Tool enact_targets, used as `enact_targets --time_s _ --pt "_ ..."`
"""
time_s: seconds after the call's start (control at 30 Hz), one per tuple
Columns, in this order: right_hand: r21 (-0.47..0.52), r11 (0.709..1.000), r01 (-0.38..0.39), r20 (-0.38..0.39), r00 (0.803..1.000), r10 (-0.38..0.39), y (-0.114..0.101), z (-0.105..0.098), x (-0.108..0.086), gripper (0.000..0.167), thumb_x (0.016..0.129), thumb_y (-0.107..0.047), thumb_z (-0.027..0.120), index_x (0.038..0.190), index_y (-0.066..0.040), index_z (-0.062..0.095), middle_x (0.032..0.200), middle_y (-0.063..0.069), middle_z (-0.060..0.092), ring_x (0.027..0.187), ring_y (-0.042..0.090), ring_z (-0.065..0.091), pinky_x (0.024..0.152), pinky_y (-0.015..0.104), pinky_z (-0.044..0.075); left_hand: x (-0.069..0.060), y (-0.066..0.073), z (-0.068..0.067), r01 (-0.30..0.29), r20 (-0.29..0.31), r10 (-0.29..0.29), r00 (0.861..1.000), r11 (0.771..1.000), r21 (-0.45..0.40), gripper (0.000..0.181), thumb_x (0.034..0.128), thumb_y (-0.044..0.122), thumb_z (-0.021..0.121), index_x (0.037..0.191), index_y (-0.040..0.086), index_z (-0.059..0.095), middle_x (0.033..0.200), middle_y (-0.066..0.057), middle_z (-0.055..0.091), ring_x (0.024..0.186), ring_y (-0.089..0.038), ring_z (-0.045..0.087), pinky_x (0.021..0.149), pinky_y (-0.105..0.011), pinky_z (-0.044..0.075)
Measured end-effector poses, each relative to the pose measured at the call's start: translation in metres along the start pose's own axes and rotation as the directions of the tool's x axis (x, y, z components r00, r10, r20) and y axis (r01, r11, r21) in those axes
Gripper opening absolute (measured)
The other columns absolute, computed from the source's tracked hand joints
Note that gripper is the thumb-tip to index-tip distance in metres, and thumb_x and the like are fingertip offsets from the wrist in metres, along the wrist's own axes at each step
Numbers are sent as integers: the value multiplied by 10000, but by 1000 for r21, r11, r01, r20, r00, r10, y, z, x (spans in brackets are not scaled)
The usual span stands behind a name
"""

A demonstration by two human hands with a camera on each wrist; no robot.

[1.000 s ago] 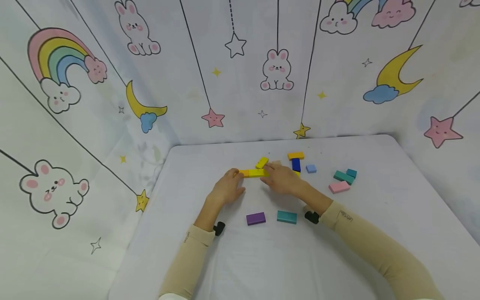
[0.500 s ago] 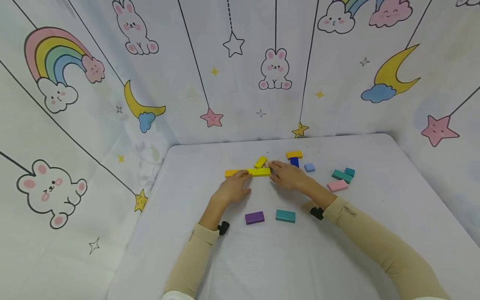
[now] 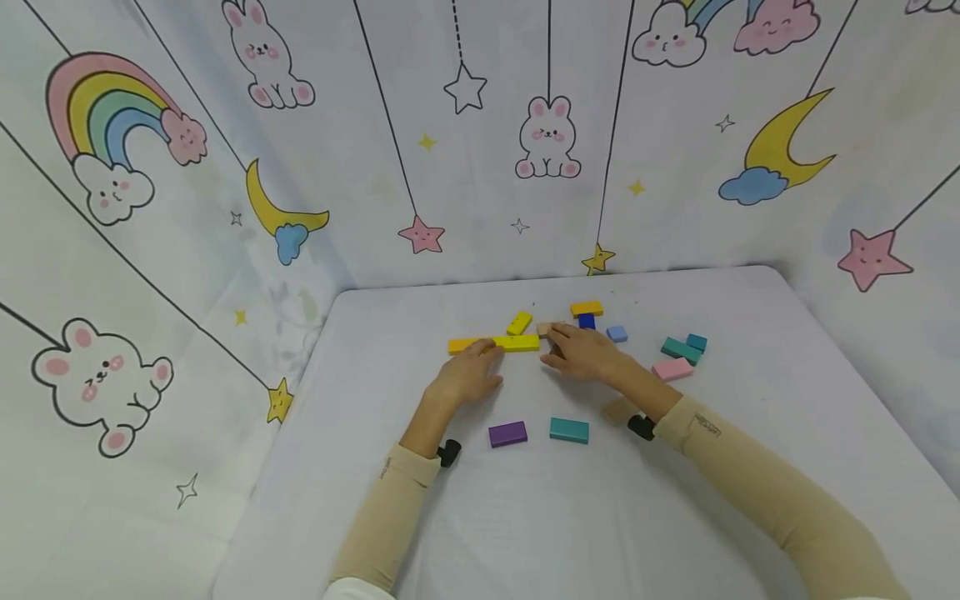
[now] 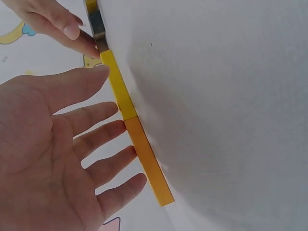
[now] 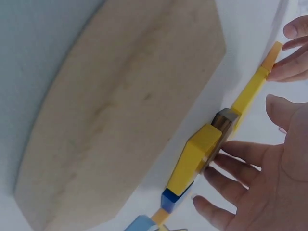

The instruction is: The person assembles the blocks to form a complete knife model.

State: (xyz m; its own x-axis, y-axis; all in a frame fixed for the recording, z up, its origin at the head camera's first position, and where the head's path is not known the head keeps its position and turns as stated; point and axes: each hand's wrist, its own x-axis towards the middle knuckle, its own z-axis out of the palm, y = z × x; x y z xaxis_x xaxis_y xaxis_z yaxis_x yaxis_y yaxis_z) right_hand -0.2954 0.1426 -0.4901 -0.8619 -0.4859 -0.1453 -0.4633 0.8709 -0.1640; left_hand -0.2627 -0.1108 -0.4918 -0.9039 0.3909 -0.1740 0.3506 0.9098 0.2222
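An orange block (image 3: 459,345) and a yellow block (image 3: 525,342) lie end to end in a row. My left hand (image 3: 467,377) rests its straight fingertips along the near side of this row; the left wrist view shows them against the orange block (image 4: 150,162) and yellow block (image 4: 120,89). Just right of the row, my right hand (image 3: 592,356) has its fingertips at a light wooden block (image 3: 544,330), partly hidden by the hand. In the right wrist view the extended fingers of the right hand (image 5: 260,178) touch a brown piece beside a yellow block (image 5: 192,159).
Behind the row lies a small yellow block (image 3: 519,323). Purple (image 3: 507,434) and teal (image 3: 569,430) blocks lie nearer. A wooden piece (image 3: 619,411) is by the right wrist. Farther right are orange (image 3: 587,308), dark blue (image 3: 587,322), light blue (image 3: 617,333), green (image 3: 681,351) and pink (image 3: 672,370) blocks.
My left hand has shifted right along the row, uncovering the orange block's left end. My right hand has moved right, off the yellow block's end, and more of the light wooden block shows.
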Motion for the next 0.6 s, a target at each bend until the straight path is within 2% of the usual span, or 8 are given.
enact_targets --time_s 0.23,0.43,0.6 --pt "-2 1000 -13 -3 1000 13 5 3 -6 706 1078 -489 522 1590 -18 402 1648 199 368 1501 389 377 1213 579 341 0 4 -1 9 -8 -9 1000 1000 -5 606 1052 358 625 1590 137 452 1681 -72 337 1532 -273 351 1205 -493 389" --pt "-29 1000 11 -15 1000 -11 7 3 -11 686 1086 -485 506 1577 -13 423 1636 199 390 1496 380 388 1200 575 364 1 5 -1 3 12 -4 1000 1000 12 639 1049 381 624 1602 128 426 1704 -55 288 1552 -281 312 1218 -489 369" --pt "-38 999 32 -20 999 -32 8 2 -15 680 1089 -487 497 1565 -5 441 1630 203 400 1482 393 409 1181 593 382 2 5 -2 3 6 -3 1000 1000 23 639 1050 386 619 1598 118 428 1694 -61 312 1547 -279 320 1216 -486 374"
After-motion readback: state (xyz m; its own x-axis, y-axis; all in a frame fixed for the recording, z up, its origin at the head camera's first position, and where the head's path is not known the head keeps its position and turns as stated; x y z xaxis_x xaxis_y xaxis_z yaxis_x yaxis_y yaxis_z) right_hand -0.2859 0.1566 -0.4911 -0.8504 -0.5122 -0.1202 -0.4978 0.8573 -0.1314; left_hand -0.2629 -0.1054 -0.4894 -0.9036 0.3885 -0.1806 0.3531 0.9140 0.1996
